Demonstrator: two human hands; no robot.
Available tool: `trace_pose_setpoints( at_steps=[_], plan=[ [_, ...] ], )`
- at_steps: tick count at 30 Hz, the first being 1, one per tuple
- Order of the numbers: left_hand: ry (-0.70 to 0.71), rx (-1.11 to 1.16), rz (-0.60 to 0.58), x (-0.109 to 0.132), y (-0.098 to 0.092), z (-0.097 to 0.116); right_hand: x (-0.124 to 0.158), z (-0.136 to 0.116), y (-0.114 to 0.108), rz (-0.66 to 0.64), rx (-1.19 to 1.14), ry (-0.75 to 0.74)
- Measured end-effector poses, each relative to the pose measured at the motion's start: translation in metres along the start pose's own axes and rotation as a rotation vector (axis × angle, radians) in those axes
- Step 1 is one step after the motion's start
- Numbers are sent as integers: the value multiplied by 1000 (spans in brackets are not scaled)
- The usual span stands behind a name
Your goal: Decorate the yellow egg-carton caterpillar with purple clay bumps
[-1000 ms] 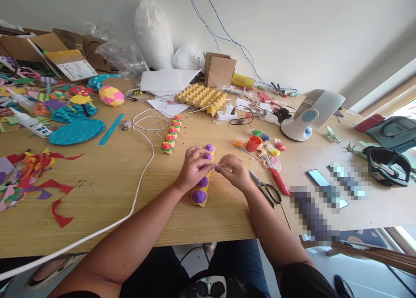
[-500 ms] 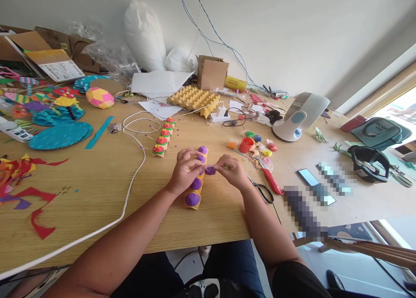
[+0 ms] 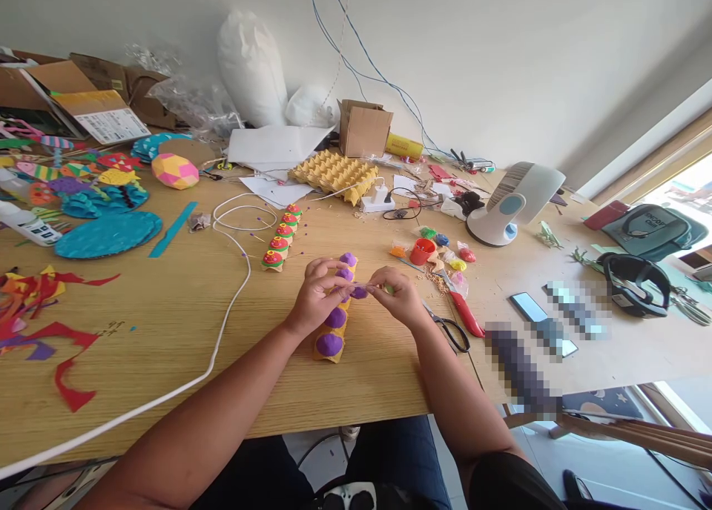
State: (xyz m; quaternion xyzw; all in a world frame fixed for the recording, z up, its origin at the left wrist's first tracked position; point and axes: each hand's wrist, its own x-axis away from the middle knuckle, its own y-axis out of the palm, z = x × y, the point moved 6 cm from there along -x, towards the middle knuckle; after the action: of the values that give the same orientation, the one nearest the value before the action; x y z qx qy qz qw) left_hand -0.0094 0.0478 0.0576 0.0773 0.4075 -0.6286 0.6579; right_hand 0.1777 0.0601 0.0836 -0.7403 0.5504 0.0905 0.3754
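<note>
My left hand (image 3: 320, 295) and my right hand (image 3: 396, 293) face each other over the front middle of the table, fingertips pinched. Between them stretches a thin, pale, see-through piece, too small to name. Just below lies a yellow egg-carton strip (image 3: 340, 333) with purple mounds (image 3: 329, 344) on its cups; my fingers hide part of its upper half. Farther back on the left stands a second strip with red and green decorated mounds (image 3: 279, 244).
Black-handled scissors (image 3: 456, 335), a red-handled tool (image 3: 466, 313), a red cup (image 3: 423, 251) and small colored bags lie to the right. Behind stand a white fan (image 3: 515, 202) and a yellow egg tray (image 3: 334, 175). A white cable (image 3: 221, 339) crosses the left side.
The camera view has shifted slightly. Both hands stay almost in place, still pinching the thin piece between them.
</note>
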Motion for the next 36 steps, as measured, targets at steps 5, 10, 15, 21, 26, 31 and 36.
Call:
trace_pose_setpoints(
  at_steps=[5, 10, 15, 21, 26, 31, 36],
  plan=[
    [5, 11, -32, 2, 3, -4, 3, -8, 9, -37, 63, -96],
    [9, 22, 7, 3, 3, -6, 5, -10, 13, -47, 133, -117],
    [-20, 44, 15, 1, 2, -6, 3, -12, 2, 14, 97, -39],
    [-13, 26, 17, 1, 1, -6, 3, 7, -6, 42, -126, 244],
    [-25, -102, 98, 1, -4, -5, 22, 44, -65, 888, -371, 331],
    [-5, -182, 164, 1, -8, -5, 49, 83, -106, 1364, -486, 450],
    [18, -213, 174, 1, -10, -3, 47, 96, -104, 1284, -587, 625]
  ],
)
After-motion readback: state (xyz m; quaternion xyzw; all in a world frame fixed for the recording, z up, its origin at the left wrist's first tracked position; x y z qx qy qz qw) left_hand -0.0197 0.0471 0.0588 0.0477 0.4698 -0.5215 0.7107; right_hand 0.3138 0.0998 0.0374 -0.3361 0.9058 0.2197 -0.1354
